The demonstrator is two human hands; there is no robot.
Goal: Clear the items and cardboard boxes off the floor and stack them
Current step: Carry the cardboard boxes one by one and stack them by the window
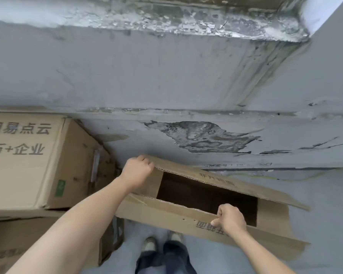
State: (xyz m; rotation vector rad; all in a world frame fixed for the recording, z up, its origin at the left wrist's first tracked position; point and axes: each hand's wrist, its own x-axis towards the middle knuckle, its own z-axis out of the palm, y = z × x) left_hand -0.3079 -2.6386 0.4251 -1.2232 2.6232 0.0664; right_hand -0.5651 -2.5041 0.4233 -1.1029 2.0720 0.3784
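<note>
Cardboard boxes, three: one open box (206,196) over the floor (325,204), left hand (139,171) clenched on its far flap, right hand (229,217) gripping its near flap; printed box (24,161) atop a lower box (18,234), close left, against the peeling wall (166,76).

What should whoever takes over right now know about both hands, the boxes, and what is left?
Left hand: grips the far left corner of the open cardboard box.
Right hand: grips that box's near flap.
The box's flaps are open and nothing shows in its dark inside. It is just ahead of the person's shoes, near the wall.
Done: the printed cardboard box sits on a lower box at left.
Left: probably add the held box to that stack. Whether other items remain cannot be seen from here.
</note>
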